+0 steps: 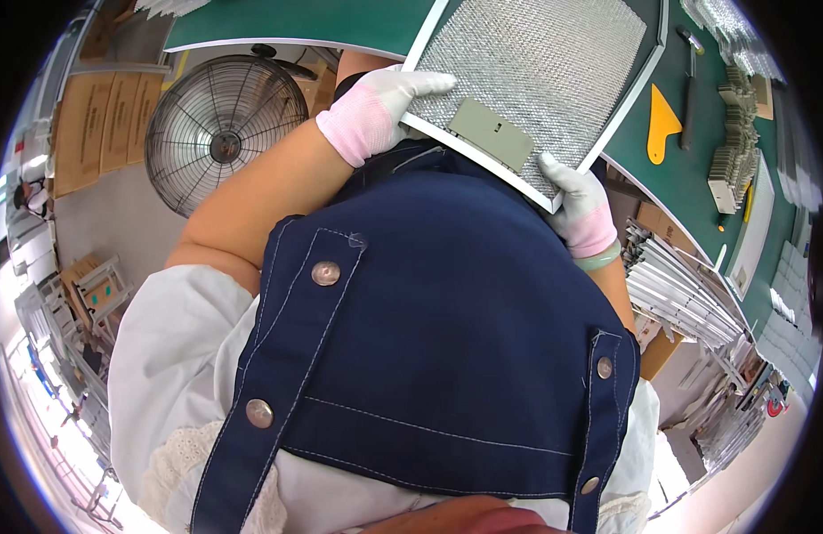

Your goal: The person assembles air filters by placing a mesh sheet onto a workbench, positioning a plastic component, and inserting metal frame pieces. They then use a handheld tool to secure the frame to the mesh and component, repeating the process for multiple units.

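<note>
A silver metal mesh filter panel in a pale, thin frame is tilted in front of me, its far end cut off by the top of the view. My left hand, in a whitish glove with a pink cuff, grips the left near corner, thumb over the mesh. At the right near corner my gloved right hand grips the frame, thumb on top and fingers mostly hidden. A grey-green rectangular plate with a small slot sits along the near edge, between my hands. A dark strip shows between mesh and right frame side.
On the green table to the right lie a yellow scraper, a dark-handled tool and a row of stacked metal pieces. Metal strips are piled below. A floor fan and cardboard boxes stand left.
</note>
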Demonstrator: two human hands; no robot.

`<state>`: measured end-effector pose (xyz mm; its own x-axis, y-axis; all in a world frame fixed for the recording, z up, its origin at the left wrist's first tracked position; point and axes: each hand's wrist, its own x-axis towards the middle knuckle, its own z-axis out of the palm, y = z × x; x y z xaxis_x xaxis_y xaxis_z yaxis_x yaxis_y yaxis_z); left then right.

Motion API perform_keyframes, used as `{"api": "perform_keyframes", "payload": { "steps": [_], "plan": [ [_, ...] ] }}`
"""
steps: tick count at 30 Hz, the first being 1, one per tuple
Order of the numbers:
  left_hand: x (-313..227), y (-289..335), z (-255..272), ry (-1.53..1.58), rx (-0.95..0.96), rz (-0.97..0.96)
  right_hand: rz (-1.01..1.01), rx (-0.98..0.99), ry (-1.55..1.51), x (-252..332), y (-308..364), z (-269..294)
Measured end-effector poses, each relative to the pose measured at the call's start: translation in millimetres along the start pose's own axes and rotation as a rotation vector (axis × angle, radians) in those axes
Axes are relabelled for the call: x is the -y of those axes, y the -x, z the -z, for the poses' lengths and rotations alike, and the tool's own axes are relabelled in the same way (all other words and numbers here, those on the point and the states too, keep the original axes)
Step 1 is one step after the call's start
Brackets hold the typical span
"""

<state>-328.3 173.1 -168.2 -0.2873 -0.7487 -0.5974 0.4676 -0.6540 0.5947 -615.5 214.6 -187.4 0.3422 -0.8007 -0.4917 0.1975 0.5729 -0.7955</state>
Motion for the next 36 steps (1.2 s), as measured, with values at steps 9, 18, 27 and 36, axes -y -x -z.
{"api": "perform_keyframes", "payload": {
  "steps": [9, 18, 27, 36],
  "plan": [
    [-10.9, 10.4, -19.8, 0.021, -0.040, 0.020, -0.028, -0.333, -0.398, 30.8, 6.4, -21.5],
    [-53.1, 3.3, -46.7, 0.158, 0.218, -0.001, 0.115, -0.369, -0.497, 94.9, 12.0, -25.2],
    [-53.9, -2.7, -51.3, 0.246, 0.154, 0.040, 0.137, -0.325, -0.500, 90.8, 9.1, -17.0],
    [-47.9, -12.1, -39.3, 0.171, 0.101, -0.157, 0.036, -0.120, -0.374, 72.0, 5.5, -12.2]
  ]
}}
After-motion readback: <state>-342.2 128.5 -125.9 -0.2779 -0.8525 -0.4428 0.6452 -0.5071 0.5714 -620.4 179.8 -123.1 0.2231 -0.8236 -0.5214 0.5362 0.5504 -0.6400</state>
